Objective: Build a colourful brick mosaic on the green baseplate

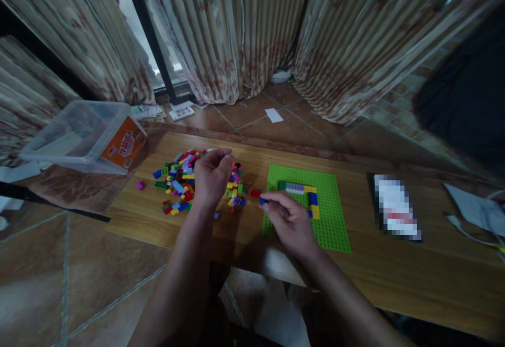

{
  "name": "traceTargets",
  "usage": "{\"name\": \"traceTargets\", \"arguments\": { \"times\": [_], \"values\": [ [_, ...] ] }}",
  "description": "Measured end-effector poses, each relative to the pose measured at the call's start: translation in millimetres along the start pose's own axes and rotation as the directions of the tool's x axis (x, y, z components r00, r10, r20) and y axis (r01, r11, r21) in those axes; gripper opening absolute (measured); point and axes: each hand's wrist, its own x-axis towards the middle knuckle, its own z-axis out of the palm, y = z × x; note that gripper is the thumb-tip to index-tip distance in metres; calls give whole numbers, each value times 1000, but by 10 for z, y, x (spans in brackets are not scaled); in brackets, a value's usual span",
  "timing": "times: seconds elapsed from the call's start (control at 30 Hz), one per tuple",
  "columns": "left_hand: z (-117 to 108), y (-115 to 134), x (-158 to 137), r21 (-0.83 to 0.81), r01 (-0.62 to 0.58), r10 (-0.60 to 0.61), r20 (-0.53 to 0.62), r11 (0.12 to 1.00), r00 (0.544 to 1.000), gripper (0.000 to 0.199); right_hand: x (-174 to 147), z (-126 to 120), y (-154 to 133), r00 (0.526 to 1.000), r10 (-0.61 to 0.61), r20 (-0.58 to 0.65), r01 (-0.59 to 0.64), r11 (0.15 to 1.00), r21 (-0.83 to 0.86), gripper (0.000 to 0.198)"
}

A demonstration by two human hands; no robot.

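Note:
My left hand (213, 174) hovers over a loose pile of colourful toy bricks (181, 171), its fingers pinched together. Whatever may be between those fingertips is hidden. With thumb and forefinger, my right hand (290, 218) grips a small blue brick (263, 201). Just left of that brick is a red brick (255, 193); whether the two touch I cannot tell. Partly behind the right hand lies a green studded baseplate (331, 200). On it stands a bent row of bricks (311, 190) in green, grey-lilac, yellow and blue.
All this lies on a long wooden table (244, 152). A clear plastic bin (79, 142) with an orange label is at the left. Farther right are a blurred-out white object (396, 207) and a white cable (469, 232). Patterned curtains (221, 37) hang beyond the table.

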Motion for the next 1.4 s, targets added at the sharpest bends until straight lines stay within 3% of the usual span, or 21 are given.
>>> {"name": "traceTargets", "arguments": {
  "times": [0.17,0.43,0.57,0.67,0.77,0.83,1.1,1.4],
  "values": [
    [67,-14,-40,-15,17,-16,60,1000,998,23,28,-50,15,970,242,9,-232,922,311,18],
    [130,-74,-76,77,8,-21,160,997,987,23,-57,129,42,940,300,163,-341,834,433,17],
    [126,-65,-83,104,17,-36,179,994,983,23,-80,138,114,964,227,139,-262,903,341,22],
    [103,-66,-70,132,9,-32,173,991,984,23,-106,149,132,995,63,74,-68,996,63,21],
    [72,-80,-47,157,-22,-4,164,987,986,23,-135,187,124,985,-110,132,138,963,-232,25],
    [53,-89,-33,181,-46,17,157,982,987,23,-147,223,124,971,-162,179,212,925,-316,26],
    [-6,-112,-18,230,-75,35,175,970,984,22,-95,316,189,952,-244,187,300,873,-385,26],
    [-57,-171,13,276,-135,86,181,952,980,23,-23,213,164,967,-238,90,254,875,-413,21]
  ]
}}
